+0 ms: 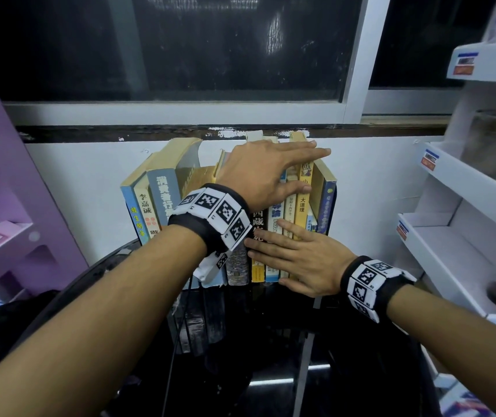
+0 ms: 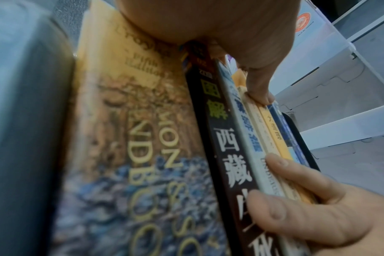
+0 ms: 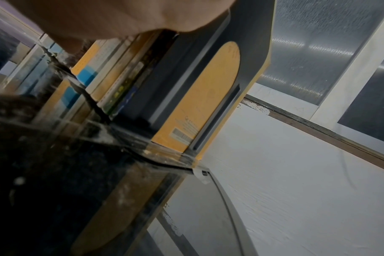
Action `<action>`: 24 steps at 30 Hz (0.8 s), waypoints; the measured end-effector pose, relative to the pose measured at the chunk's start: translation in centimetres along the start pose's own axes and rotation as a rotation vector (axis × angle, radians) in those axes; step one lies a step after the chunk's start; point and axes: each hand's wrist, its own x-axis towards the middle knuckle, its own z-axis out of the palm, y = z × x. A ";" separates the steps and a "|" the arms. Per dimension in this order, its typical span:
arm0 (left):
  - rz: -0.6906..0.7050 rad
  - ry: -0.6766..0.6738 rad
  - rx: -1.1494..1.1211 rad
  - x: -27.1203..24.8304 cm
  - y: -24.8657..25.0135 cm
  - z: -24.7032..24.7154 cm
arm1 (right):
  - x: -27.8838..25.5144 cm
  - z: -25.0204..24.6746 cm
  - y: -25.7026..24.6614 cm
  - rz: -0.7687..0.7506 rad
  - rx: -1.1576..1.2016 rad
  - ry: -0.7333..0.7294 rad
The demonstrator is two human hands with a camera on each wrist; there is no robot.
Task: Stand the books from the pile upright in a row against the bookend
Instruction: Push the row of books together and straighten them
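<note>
A row of upright books stands on the black glossy table (image 1: 270, 365) against the white wall. At its right end a dark bookend (image 3: 210, 52) backs a dark blue book (image 1: 328, 206) and a yellow book (image 1: 303, 203). My left hand (image 1: 273, 170) lies across the book tops with fingers straight, its thumb (image 2: 261, 93) pressing the yellow book's spine. My right hand (image 1: 297, 260) lies flat on the lower spines, fingers straight over the black book (image 2: 228, 155) and its thin neighbours. A tan book (image 2: 143, 138) stands left of the black one. Further left, a grey-blue book (image 1: 162, 194) and two others lean rightward.
A purple shelf unit (image 1: 15, 191) stands at the left. White shelves (image 1: 466, 212) fill the right side. A dark window (image 1: 210, 46) sits above the wall ledge. A thin cable (image 1: 180, 332) runs over the table toward me.
</note>
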 end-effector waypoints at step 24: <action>-0.055 0.009 -0.313 -2.9 -0.2 -2.0 | 0.9 -5.3 -0.9 0.057 0.123 -0.021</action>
